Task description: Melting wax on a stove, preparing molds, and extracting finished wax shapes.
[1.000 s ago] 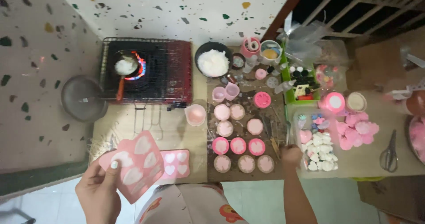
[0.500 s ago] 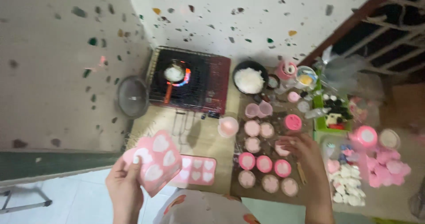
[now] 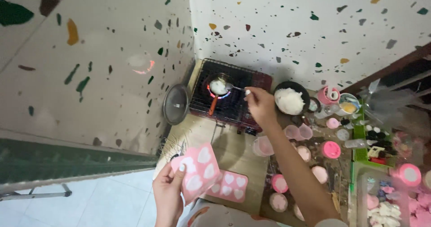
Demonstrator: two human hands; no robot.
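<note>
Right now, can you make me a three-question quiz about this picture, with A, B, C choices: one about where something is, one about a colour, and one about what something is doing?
1. Where is the little pan?
A. on the stove
B. on the floor
C. in the green tray

2. What colour is the heart mould in the left hand?
A. blue
B. pink
C. yellow

3. What is the stove doing?
A. it is off
B. it is covered by a lid
C. it is burning

Answers:
1. A, the pan sits on the stove's grate by the wall.
2. B, the mould is pink with white hearts.
3. C, a red and blue flame glows around the pan, where the right hand holds a spoon.
</note>
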